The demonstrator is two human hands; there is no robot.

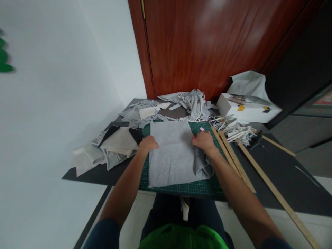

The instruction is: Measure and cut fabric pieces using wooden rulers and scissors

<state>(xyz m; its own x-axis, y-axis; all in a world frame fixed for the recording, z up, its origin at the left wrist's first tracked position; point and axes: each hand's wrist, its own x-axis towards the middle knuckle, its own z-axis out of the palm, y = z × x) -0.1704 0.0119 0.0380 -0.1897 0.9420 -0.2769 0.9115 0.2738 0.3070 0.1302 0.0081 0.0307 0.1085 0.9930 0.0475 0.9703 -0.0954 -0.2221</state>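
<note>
A piece of light grey cloth (171, 155) lies mostly flat on a green cutting mat (176, 190). Its right side is folded over and bunched into loose, darker creases. At the cloth's left edge is my left hand (148, 143), its fingers curled in on the fabric. My right hand (204, 140) grips the right edge, just above the bunched part, with the fingers closed. A small pink piece (202, 129) rests on the mat close to my right hand.
Wooden rulers (229, 152) and a longer wooden strip (272, 190) lie to the right. Cloth pieces (118, 143) are piled at the left, with grey scraps (193, 103) at the back. Behind the tangled white strips (234, 129) stands a white box (249, 110).
</note>
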